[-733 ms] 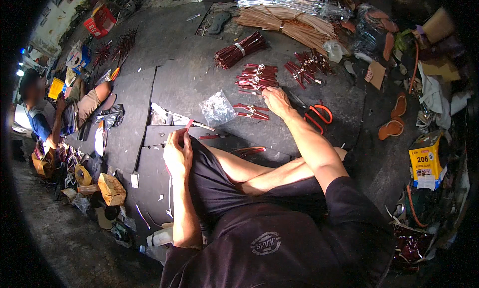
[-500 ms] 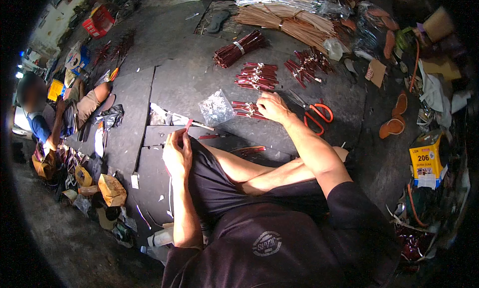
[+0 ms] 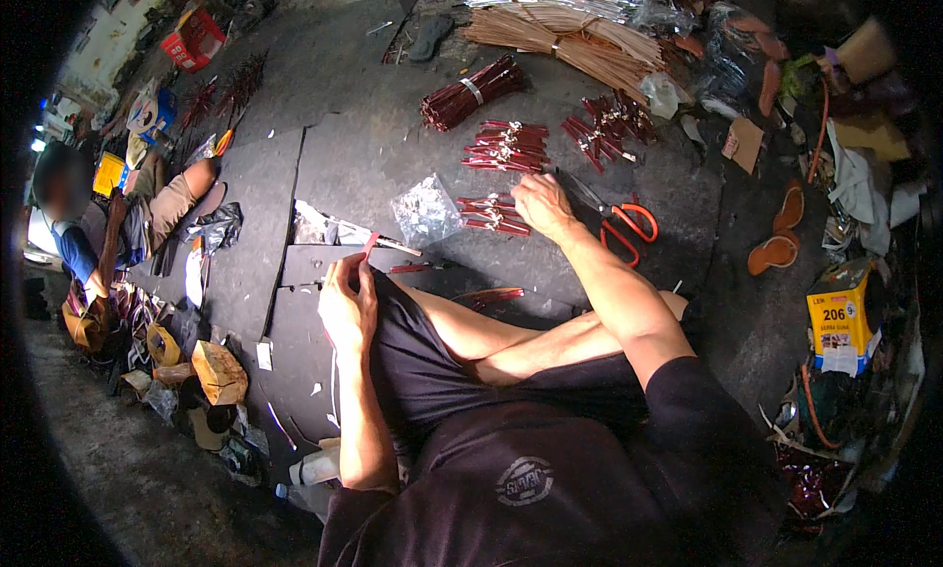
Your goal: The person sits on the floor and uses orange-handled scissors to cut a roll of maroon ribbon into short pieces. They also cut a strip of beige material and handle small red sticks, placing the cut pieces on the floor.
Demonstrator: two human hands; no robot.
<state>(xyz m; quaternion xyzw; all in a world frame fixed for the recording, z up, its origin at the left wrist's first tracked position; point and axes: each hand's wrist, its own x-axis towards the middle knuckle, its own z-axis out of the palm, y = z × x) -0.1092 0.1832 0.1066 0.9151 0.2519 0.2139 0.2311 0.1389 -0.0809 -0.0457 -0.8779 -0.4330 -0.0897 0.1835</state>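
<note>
My left hand (image 3: 349, 300) is closed around a thin dark red strap (image 3: 371, 244), whose end pokes up past the fingertips. To the right, my right hand (image 3: 543, 205) has its fingers bent together beside a small row of dark red straps with silvery buckles (image 3: 491, 215). What its fingertips hold, if anything, is hidden. Just beyond lies a larger stack of buckled red straps (image 3: 506, 146). Orange-handled scissors (image 3: 631, 228) rest right of that hand. A clear bag of small silvery parts (image 3: 427, 211) lies between my hands.
Farther off are a tied bundle of dark red strips (image 3: 473, 93), a loose strap pile (image 3: 611, 130) and a tan strip bundle (image 3: 565, 44). Sandal soles (image 3: 774, 253) and a yellow box (image 3: 840, 316) are at right. Another person (image 3: 83, 218) sits at left.
My right hand has shifted slightly away and to the right, showing more of the small strap row. My left hand stays nearly still with the strap.
</note>
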